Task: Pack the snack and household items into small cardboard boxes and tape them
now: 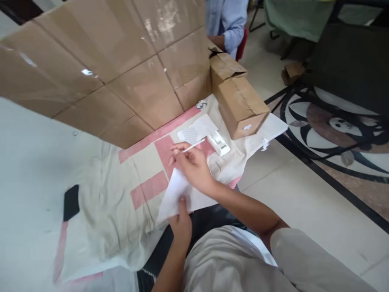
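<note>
My left hand [181,222] grips a sheet of white paper [172,194] at its near edge, thumb on top and the other fingers hidden below. Above the sheet's far part, my right hand [194,164] pinches a thin white pen-like stick [194,145], which slants up and to the right. The stick's tip reaches toward a small white plastic device [219,143] on the cloth; whether they touch I cannot tell. Just beyond my right hand lies a white sheet with a grey printed pattern [189,134].
A tall cardboard panel [142,93] stands along the table's far side. Cardboard boxes [240,101] sit at the right end. A cream and pink cloth [112,211] covers the table, with a black flat object [71,202] at left. Another person's sleeve [234,20] shows behind the panel.
</note>
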The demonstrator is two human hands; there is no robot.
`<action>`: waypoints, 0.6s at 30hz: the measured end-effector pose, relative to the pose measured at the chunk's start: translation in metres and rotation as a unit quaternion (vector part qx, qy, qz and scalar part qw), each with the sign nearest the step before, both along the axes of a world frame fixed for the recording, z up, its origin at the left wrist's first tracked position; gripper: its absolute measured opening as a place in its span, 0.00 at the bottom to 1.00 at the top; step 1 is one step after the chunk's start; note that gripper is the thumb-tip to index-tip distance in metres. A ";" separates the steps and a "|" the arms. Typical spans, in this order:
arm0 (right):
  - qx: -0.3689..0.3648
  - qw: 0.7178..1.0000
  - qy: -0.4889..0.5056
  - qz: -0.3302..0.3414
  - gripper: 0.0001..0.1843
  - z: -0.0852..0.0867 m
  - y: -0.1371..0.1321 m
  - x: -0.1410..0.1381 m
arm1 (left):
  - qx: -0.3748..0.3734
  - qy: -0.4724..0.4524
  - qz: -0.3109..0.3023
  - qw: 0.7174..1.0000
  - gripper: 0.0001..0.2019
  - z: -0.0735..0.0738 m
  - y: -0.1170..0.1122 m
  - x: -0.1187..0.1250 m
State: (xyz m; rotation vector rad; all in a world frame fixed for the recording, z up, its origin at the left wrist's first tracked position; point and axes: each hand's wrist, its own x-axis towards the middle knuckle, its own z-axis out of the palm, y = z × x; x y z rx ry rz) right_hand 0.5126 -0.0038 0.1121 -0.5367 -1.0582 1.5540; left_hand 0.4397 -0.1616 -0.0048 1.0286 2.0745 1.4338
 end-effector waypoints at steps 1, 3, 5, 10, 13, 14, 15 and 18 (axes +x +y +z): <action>0.024 1.000 -0.014 0.014 0.13 0.000 0.010 -0.012 | 0.004 -0.031 0.036 0.999 0.25 0.005 0.005 -0.014; 0.050 0.998 -0.034 0.026 0.15 0.000 0.028 -0.028 | 0.019 -0.097 0.085 0.992 0.25 0.015 0.018 -0.040; 0.048 0.997 -0.052 0.026 0.17 -0.001 0.043 -0.037 | 0.037 -0.151 0.101 0.983 0.25 0.023 0.029 -0.064; 0.046 0.992 -0.116 0.001 0.19 -0.010 0.063 -0.044 | 0.059 -0.235 0.089 0.966 0.23 0.021 0.057 -0.109; 0.076 0.976 -0.202 0.003 0.18 -0.021 0.067 -0.049 | 0.049 -0.244 0.079 0.965 0.23 0.010 0.085 -0.129; 0.099 0.962 -0.253 0.007 0.18 -0.026 0.067 -0.050 | 0.044 -0.238 0.077 0.967 0.22 0.006 0.096 -0.136; 0.126 0.944 -0.305 0.016 0.17 -0.030 0.066 -0.049 | 0.038 -0.228 0.076 0.970 0.22 0.003 0.107 -0.142; 0.189 0.889 -0.408 0.088 0.11 -0.043 0.060 -0.035 | 0.026 -0.174 0.074 0.982 0.20 -0.007 0.133 -0.160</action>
